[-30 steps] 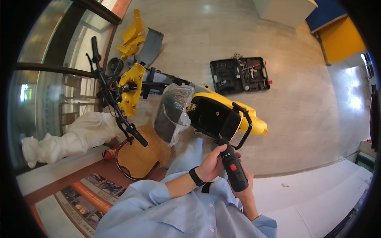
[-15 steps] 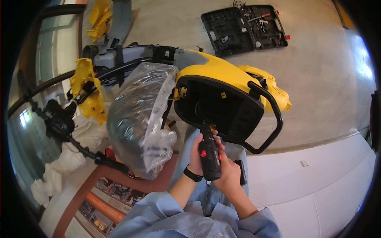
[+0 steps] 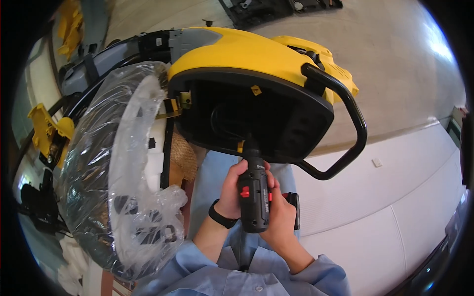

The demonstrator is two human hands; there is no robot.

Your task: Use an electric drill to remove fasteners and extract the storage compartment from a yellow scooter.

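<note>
Both my hands hold a black cordless drill (image 3: 254, 202) with red buttons. My left hand (image 3: 228, 192) closes round its front part from the left. My right hand (image 3: 280, 217) wraps the handle, with the battery end jutting out to the right. The drill's nose reaches the near rim of a black storage compartment (image 3: 291, 123) in a yellow scooter body (image 3: 237, 49), beside a small yellow part (image 3: 241, 146). Its bit tip is lost in the dark. On the left, a seat (image 3: 94, 153) in clear plastic stands tilted up, by a brass-coloured hinge (image 3: 185, 100).
A black tubular grab rail (image 3: 359, 123) curves out at the scooter's right. Yellow panels (image 3: 47, 130) and the handlebar area lie to the left. An open black tool case (image 3: 266, 12) rests on the floor beyond. White panelling (image 3: 345, 207) runs along the right.
My view has moved closer, so the scooter looks larger and the tool case has slid toward the top edge. Both hands keep their hold on the drill.
</note>
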